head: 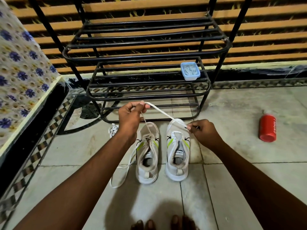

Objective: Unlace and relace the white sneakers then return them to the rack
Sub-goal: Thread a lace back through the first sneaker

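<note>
Sneakers sit side by side on a pale tiled floor [232,180], toes pointing toward a black metal shoe rack [149,52] just beyond them, seen from above by a camera on the person's head. The left sneaker [147,156] is white with green and black side marks and is partly laced; a loose lace end trails off its left side and loops across the tiles. The right sneaker [178,151] matches it, and its eyelets look almost bare.

Both bare arms reach forward. The left hand [131,117] is raised above the left sneaker's toe, fingers curled and pinching a flat white lace [163,113] near one end. That lace stretches taut, slanting down to the right hand [205,132], which pinches the other end between thumb and fingertips just over the right sneaker's toe. A thinner strand also hangs from the left hand down to the left sneaker's eyelets.

A small bundle of white lace [113,130] lies on the floor left of the left wrist. On the rack's lower shelf rests a pale blue lidded plastic box [190,71] (contents unclear). A red bottle [267,127] lies on its side on the floor, well apart to the right. A blue floral cloth [21,67] covers something at the left edge. Bare toes [159,224] show at the bottom edge.
</note>
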